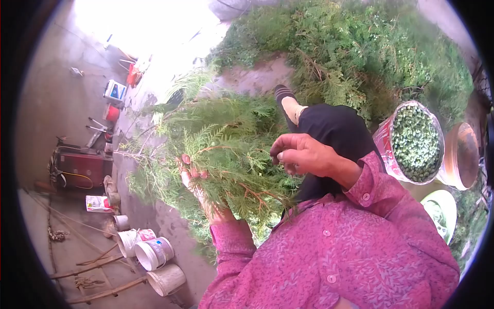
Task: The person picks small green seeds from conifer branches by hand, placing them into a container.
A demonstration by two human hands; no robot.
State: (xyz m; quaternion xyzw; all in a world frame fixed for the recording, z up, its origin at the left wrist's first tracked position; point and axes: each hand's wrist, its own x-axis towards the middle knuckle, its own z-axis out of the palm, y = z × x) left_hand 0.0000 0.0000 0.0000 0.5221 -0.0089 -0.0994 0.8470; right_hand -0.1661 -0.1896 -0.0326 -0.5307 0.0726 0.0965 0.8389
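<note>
Site type: storage shed or similar rough work area. Indicators: plain wall [56, 98] and bare floor [177, 229]. Left of the left hand [193, 175], closed on a sprig [221, 159]: red machine [82, 171]; lower, buckets [154, 253] and wooden poles [92, 268]. Upper right: heaped greenery [355, 51]. Right: tub [380, 140] of green pieces [416, 141].

The floor [177, 226] before you carries heaped green branches [370, 51]. Near them stands your filled bucket [417, 141].

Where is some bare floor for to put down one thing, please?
Bare floor shows between the white buckets and the cut greenery; a smaller patch lies beyond the shoe, edged by foliage. It is crowded around the left hand and at right, around the filled bucket.
</note>
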